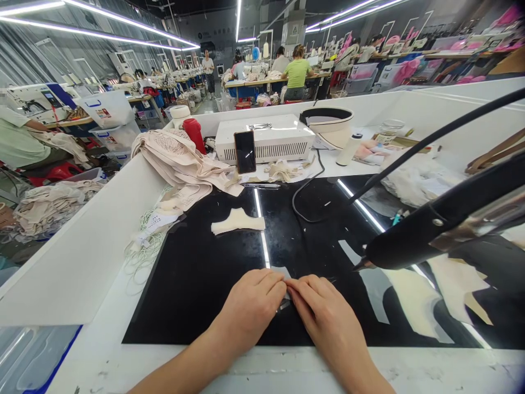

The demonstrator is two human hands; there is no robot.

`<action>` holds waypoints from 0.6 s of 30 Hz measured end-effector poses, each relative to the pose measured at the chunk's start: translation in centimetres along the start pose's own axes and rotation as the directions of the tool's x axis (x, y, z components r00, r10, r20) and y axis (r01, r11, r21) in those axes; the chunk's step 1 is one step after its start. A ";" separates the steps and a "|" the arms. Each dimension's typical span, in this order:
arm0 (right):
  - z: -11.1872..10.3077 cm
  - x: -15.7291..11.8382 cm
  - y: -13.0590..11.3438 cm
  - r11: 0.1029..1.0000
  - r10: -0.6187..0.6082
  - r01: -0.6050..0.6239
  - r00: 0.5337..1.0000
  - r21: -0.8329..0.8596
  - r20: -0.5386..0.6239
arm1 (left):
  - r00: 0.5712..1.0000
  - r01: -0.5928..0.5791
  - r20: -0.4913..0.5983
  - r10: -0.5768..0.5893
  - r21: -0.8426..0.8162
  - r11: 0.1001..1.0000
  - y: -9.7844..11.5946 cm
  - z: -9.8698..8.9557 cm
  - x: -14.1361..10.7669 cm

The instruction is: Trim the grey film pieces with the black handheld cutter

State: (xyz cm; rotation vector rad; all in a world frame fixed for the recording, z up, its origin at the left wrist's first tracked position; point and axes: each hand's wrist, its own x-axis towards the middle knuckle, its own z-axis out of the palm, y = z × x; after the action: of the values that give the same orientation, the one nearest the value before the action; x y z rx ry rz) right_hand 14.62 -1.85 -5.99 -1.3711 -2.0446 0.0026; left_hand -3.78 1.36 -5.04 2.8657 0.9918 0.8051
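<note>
Both hands meet at the front middle of the black board point(197, 295). Closed fingers of my left hand point(254, 303) pinch a small translucent piece point(281, 271) from the left. My right hand point(328, 312) touches the same piece from the right, its fingers pressed together. Most of the piece is hidden under the fingertips. Beyond my left hand a cream fabric piece point(238, 221) lies flat. Further cream pieces point(414, 301) and a translucent strip point(375, 290) rest on the board at the right.
A black pen-like tool point(410, 241) with a cable reaches in from the right. At the back stand a phone point(245, 152), a white vented box point(266, 137), a red bottle point(194, 135) and a round bin point(328, 126). Fabric point(180, 158) is heaped at the left.
</note>
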 end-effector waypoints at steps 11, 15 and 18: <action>-0.4 0.0 0.0 0.999 0.026 -0.026 0.999 0.032 -0.025 | 1.000 0.016 0.002 -0.016 0.022 1.000 0.1 0.0 -0.1; -2.8 -0.8 0.5 0.987 0.159 -0.154 0.950 0.039 -0.270 | 0.997 0.046 0.065 -0.046 -0.004 0.999 0.1 -0.1 -0.3; -5.0 -1.4 1.7 0.948 0.298 -0.313 0.813 0.056 -0.500 | 0.995 0.056 0.089 -0.053 -0.029 0.998 0.2 -0.2 -0.3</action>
State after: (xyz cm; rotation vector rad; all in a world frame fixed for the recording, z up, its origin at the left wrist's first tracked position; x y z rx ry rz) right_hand 18.92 -3.98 -3.38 -1.5164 -1.3806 -0.2248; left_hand -3.92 1.01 -4.98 2.8075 1.0325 0.6772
